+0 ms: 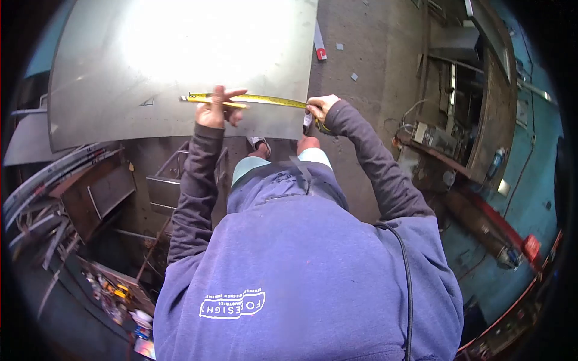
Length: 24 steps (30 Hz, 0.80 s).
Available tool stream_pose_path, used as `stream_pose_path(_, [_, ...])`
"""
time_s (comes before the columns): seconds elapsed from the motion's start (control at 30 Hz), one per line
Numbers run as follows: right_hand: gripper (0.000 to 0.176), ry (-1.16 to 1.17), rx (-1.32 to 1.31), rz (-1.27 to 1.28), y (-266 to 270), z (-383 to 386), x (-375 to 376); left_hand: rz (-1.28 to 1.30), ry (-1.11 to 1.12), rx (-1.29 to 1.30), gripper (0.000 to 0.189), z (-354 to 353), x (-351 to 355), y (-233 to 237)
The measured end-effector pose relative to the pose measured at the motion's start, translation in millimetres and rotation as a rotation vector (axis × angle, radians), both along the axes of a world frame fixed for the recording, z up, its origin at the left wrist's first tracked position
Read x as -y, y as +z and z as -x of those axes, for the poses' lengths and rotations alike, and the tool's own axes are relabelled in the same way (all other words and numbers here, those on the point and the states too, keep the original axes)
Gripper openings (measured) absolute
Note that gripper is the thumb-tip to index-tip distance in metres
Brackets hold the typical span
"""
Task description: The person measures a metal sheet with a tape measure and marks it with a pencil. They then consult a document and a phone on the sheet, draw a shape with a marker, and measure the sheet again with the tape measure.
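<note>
A large shiny metal sheet (174, 117) lies in front of me, with strong glare on its upper part. The yellow blade of a tape measure (265, 100) stretches across it to the right edge. There my right hand (323, 107) is closed on the tape measure, its case partly hidden below the fingers. My left hand (220, 108) is over the sheet near the blade's other end. It grips a thin yellow pencil-like stick (236, 105), some fingers stretched out. Whether it touches the blade is unclear.
A white and red object (320, 48) lies beside the sheet's right edge. Small pieces (354, 76) are on the floor. Long metal strips (45, 174) and a metal frame (165, 189) stand at the left. A workbench with equipment (435, 139) is at the right.
</note>
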State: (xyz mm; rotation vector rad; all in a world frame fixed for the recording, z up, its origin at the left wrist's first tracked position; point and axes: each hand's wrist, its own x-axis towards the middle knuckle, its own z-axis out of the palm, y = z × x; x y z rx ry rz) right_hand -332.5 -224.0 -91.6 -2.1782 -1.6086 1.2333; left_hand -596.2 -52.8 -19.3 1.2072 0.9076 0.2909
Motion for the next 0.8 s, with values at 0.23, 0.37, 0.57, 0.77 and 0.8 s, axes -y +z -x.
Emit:
stream_pose_path(0.23, [0.028,-0.023,0.056,-0.065,-1.0,12.6,1.8,-0.725,-0.106,0.039,0.013,-43.8,62.6,-38.0])
stream_pose_path(0.37, [0.029,-0.006,0.081,-0.072,-3.3,12.5,-2.3,-0.666,-0.022,-0.017,0.015,-59.0,84.7,-46.3])
stream_pose_path(0.57, [0.03,-0.017,0.101,-0.012,2.5,17.5,-5.1,-0.798,0.004,0.001,0.018,-63.4,93.8,-67.9])
stream_pose_path(0.77, [0.032,-0.052,0.135,-0.032,3.8,23.9,-1.8,-0.911,-0.026,-0.01,0.018,-70.4,97.6,-75.2])
stream_pose_path(0.8, [0.032,-0.051,0.136,-0.033,3.9,24.0,-1.5,-0.911,-0.025,-0.01,0.018,-70.9,98.0,-76.1])
